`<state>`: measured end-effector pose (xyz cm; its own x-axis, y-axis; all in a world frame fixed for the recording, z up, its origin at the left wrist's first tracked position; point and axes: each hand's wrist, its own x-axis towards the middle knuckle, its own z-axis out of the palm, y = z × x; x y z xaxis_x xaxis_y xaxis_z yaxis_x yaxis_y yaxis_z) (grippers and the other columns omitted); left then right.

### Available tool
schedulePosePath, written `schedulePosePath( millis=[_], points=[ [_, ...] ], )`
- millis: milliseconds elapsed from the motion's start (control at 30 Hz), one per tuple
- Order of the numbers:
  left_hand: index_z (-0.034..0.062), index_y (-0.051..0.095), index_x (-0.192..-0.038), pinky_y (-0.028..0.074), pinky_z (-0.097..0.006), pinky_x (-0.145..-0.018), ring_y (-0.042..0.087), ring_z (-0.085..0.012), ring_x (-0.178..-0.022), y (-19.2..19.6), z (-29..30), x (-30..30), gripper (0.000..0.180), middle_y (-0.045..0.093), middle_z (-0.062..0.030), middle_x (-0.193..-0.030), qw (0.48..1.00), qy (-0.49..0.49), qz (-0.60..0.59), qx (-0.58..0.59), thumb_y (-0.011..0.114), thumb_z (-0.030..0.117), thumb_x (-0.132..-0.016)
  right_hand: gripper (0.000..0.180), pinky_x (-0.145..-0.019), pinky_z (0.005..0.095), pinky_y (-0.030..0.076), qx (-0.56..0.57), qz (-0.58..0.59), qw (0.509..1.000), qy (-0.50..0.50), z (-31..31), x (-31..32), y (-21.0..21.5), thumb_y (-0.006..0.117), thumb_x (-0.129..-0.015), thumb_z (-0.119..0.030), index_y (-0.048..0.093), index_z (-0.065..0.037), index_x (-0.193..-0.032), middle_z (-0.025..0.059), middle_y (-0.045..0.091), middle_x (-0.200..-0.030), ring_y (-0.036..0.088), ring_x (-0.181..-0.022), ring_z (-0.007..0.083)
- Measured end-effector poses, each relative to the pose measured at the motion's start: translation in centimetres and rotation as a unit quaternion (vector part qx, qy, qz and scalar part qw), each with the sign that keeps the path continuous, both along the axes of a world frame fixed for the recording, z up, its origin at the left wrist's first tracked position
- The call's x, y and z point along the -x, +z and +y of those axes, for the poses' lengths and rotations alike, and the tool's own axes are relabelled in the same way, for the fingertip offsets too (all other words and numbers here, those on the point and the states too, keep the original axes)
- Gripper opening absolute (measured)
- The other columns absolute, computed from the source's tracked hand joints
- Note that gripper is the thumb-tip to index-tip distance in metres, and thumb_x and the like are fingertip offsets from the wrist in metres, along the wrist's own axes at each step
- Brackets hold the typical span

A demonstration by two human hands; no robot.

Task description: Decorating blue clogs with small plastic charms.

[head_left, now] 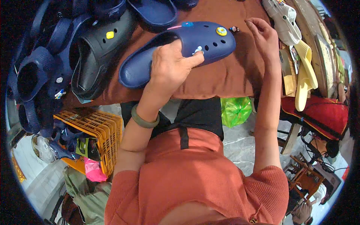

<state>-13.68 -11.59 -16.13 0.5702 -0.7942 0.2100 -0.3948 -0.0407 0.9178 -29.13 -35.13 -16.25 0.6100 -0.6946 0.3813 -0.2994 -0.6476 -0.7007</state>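
Observation:
My left hand (170, 67) grips a dark blue clog (142, 62) by its side, thumb pressed on the upper next to a small white and light-blue charm (197, 49). A yellow ring-shaped charm (221, 31) sits near the toe, and a blue and pink charm (187, 24) lies along the far side. Several holes in the upper are bare. Off the toe, my right hand (264, 35) is raised with fingers curled and thumb and fingertips together; anything between them is hidden. A small dark and pink charm (234, 29) lies between that hand and the toe.
Black clog (90, 56) and several navy clogs (35, 71) crowd the left of the brown cloth (213, 82). White clog (283, 22) and pale yellow slipper (304, 67) are at right. Below stand an orange crate (108, 138) and a green plastic bag (236, 111).

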Motion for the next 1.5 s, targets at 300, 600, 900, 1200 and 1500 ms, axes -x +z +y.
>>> schedulePosePath(
  millis=[300,600,900,1200,1500],
  points=[
    [-0.0021,0.066,-0.088,0.051,-0.032,-0.065,0.062,-0.0209,-0.068,-0.2,0.4,-0.5,0.024,0.066,-0.0130,-0.077,0.999,-0.010,0.011,-0.032,0.073,0.018,-0.076,0.020,-0.044,0.0198,0.033,-0.323,-0.046,0.942,0.081,0.6,-0.6,-1.7,0.058,-0.092,-0.017,0.064,-0.004,-0.105,-0.0023,0.057,-0.072,0.045,-0.052,0.0040],
    [-0.0025,0.069,-0.097,0.052,-0.026,-0.072,0.062,-0.0086,-0.077,0.3,0.7,-0.8,0.025,0.069,-0.0042,-0.087,0.994,-0.051,0.072,-0.071,0.075,0.013,-0.079,0.023,-0.060,0.0232,0.044,-0.145,0.051,0.984,0.092,0.0,-0.3,-2.6,0.065,-0.088,-0.019,0.065,-0.002,-0.104,0.0011,0.058,-0.085,0.052,-0.070,0.0079],
    [-0.0017,0.068,-0.092,0.052,-0.030,-0.068,0.065,-0.0173,-0.072,-0.2,0.5,-0.9,0.031,0.068,-0.0111,-0.081,0.996,-0.043,0.032,-0.067,0.076,0.023,-0.075,0.022,-0.071,0.0261,0.049,-0.191,0.036,0.981,0.020,0.1,-0.6,-2.8,0.066,-0.086,-0.014,0.065,-0.001,-0.103,0.0067,0.067,-0.092,0.062,-0.080,0.0114],
    [-0.0036,0.068,-0.093,0.052,-0.026,-0.069,0.062,-0.0095,-0.073,0.6,0.4,-1.3,0.032,0.069,-0.0058,-0.083,0.991,-0.049,0.033,-0.121,0.077,0.021,-0.075,0.016,-0.076,0.0266,0.049,-0.322,-0.080,0.928,0.170,4.2,-0.2,1.2,0.068,-0.081,-0.005,0.066,0.001,-0.096,0.0042,0.067,-0.088,0.062,-0.081,0.0145],
    [-0.0026,0.068,-0.094,0.051,-0.026,-0.070,0.061,-0.0094,-0.073,1.1,0.5,-1.3,0.032,0.068,-0.0061,-0.082,0.989,-0.058,0.042,-0.126,0.076,0.022,-0.075,0.013,-0.086,0.0306,0.044,-0.067,-0.007,0.954,0.293,5.8,-1.7,1.1,0.072,-0.075,-0.008,0.070,-0.004,-0.087,0.0054,0.067,-0.090,0.058,-0.093,0.0185]
  ],
)
